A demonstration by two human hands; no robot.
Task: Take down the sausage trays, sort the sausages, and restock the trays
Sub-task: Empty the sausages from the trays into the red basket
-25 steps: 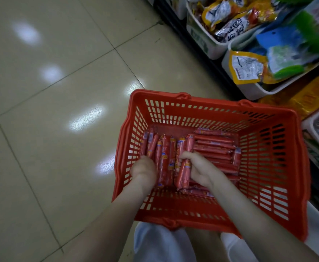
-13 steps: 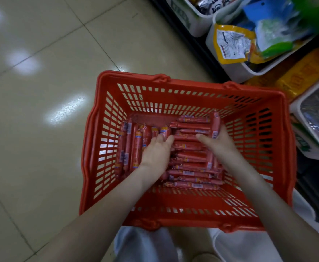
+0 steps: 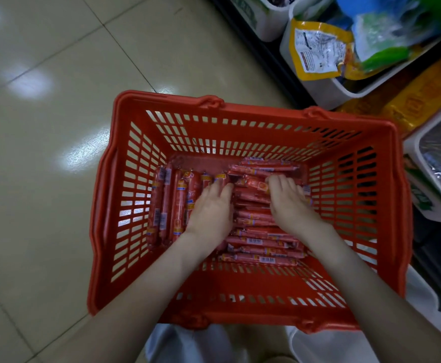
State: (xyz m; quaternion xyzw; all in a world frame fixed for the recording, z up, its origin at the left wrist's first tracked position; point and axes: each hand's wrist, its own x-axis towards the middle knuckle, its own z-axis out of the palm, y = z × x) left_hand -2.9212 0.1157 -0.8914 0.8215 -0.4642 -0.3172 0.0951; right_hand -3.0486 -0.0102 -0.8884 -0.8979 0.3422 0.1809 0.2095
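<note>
- Red basket (image 3: 240,111) on the floor (image 3: 44,179), sausages (image 3: 256,242) piled in its bottom.
- Left hand (image 3: 210,213) lies flat on them, fingers (image 3: 223,188) pretty much straight.
- Right hand (image 3: 291,205) on the crosswise stack, fingers bent down, can't tell if they're gripping.

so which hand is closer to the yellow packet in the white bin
Right. The right hand is down-left of the yellow packet in view; the left hand sits farther left.
</note>
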